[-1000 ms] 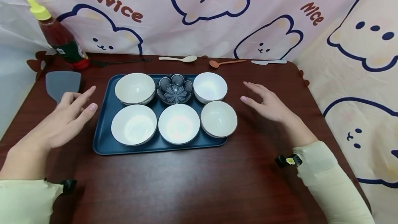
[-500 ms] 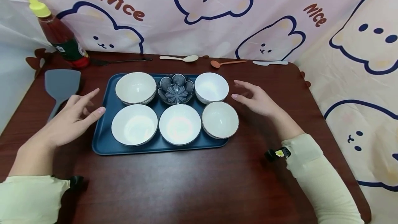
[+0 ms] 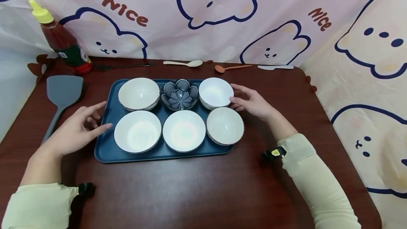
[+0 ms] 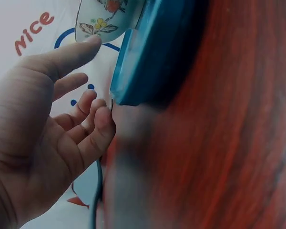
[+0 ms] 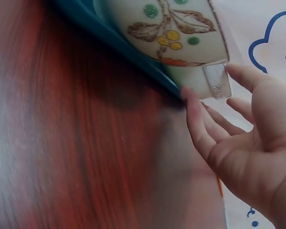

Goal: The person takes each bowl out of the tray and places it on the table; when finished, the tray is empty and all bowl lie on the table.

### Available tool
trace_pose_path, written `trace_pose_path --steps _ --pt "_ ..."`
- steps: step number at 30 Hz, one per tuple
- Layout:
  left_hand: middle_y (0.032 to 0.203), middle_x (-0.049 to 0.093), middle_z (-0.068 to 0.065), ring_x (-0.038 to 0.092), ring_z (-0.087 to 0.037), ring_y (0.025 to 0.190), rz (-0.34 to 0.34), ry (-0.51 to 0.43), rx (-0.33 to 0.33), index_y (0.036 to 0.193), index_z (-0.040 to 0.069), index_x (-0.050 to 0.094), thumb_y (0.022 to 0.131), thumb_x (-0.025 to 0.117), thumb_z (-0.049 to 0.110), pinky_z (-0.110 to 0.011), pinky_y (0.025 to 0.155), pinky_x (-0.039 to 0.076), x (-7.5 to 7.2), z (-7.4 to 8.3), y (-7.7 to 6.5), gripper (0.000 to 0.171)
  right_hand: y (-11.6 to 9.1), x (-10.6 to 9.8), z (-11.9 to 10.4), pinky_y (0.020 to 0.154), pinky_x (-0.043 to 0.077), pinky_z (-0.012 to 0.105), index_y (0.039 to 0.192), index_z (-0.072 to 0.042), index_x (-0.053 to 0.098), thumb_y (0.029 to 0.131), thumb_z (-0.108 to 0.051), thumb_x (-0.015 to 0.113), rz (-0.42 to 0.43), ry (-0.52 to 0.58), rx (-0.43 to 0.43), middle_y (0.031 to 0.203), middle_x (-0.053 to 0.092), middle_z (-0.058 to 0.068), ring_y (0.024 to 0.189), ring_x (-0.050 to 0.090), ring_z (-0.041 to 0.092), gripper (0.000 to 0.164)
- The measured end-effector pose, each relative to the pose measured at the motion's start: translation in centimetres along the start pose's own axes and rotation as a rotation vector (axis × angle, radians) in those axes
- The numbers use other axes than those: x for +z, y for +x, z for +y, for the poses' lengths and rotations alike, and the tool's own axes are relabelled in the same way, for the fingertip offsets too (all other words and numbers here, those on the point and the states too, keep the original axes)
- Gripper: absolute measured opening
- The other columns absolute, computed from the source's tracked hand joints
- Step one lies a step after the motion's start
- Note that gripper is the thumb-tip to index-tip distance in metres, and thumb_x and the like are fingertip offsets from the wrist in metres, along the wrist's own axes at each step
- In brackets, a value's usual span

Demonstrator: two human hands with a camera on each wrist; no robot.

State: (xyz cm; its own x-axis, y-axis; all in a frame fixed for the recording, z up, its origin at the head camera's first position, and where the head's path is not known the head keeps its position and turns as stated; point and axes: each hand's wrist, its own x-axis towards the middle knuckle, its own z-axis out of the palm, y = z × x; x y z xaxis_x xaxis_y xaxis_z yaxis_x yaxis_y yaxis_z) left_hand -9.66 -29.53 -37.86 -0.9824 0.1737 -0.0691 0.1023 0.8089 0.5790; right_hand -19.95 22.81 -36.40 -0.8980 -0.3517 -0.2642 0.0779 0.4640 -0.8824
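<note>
A blue tray [image 3: 106, 153] bears several white bowls and a dark flower-shaped bowl [image 3: 180, 95]. At its left edge my left hand [image 3: 73, 128] has thumb and forefinger spread, the other fingers loosely bent. In the left wrist view the thumb overlaps a bowl with a painted leaf design, and the fingertips are close to the tray's corner [image 4: 128, 90]. My right hand [image 3: 252, 104] is beside the back right white bowl [image 3: 216, 92], fingertips right at its side. In the right wrist view its fingers reach to the tray's edge, below a bowl with painted leaves [image 5: 176, 33].
A grey spatula [image 3: 64, 89] lies left of the tray, near a red sauce bottle [image 3: 65, 47] with a yellow cap. Along the back lie a black fork-like utensil [image 3: 133, 65], a cream spoon [image 3: 192, 63], an orange spoon [image 3: 220, 68] and a pale knife [image 3: 275, 67].
Both hands have moved inward to the tray, the left rightward to its left edge, the right leftward to the bowls at its right end. The tray and bowls have stayed in place.
</note>
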Motion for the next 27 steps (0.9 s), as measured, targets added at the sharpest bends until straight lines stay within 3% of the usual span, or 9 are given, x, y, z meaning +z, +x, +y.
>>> trace_pose_path --steps 9,16,21,27 --pt "0.106 0.051 -0.012 0.046 -0.003 0.083 0.015 -0.047 0.002 0.149 0.004 0.045 0.095 0.069 0.034 -0.020 0.059 0.050 0.7 -1.4 -0.5 0.066 0.7 0.9 1.2 0.092 0.056 0.035 0.156 -0.031 0.033 0.100 -0.026 0.062 -0.016 0.185 0.006 0.147 0.046 0.014 0.099 0.070 0.021 0.063" --pt "0.103 0.054 -0.011 0.050 -0.002 0.078 0.006 -0.054 0.034 0.147 0.003 0.047 0.095 0.069 0.027 -0.019 0.060 0.048 0.7 -2.0 -0.4 0.061 0.8 1.1 1.2 0.087 0.057 0.029 0.156 -0.032 0.033 0.102 -0.023 0.059 -0.007 0.283 0.002 0.152 0.041 0.012 0.094 0.069 0.019 0.060" --pt "0.099 0.052 -0.009 0.055 -0.006 0.070 0.006 -0.074 0.040 0.147 0.004 0.047 0.096 0.068 0.024 -0.018 0.060 0.046 0.7 -2.4 -0.4 0.059 0.9 1.8 0.9 0.083 0.058 0.027 0.154 -0.028 0.038 0.102 -0.014 0.056 0.041 0.387 0.024 0.139 0.049 0.011 0.085 0.068 0.016 0.057" --pt "0.098 0.052 -0.007 0.053 -0.005 0.073 0.008 -0.106 0.040 0.148 0.006 0.047 0.096 0.067 0.023 -0.018 0.060 0.043 1.1 -2.7 -0.6 0.058 1.0 2.4 0.8 0.076 0.059 0.027 0.153 -0.021 0.040 0.100 -0.005 0.052 0.079 0.496 0.030 0.122 0.056 0.010 0.076 0.070 0.014 0.056"
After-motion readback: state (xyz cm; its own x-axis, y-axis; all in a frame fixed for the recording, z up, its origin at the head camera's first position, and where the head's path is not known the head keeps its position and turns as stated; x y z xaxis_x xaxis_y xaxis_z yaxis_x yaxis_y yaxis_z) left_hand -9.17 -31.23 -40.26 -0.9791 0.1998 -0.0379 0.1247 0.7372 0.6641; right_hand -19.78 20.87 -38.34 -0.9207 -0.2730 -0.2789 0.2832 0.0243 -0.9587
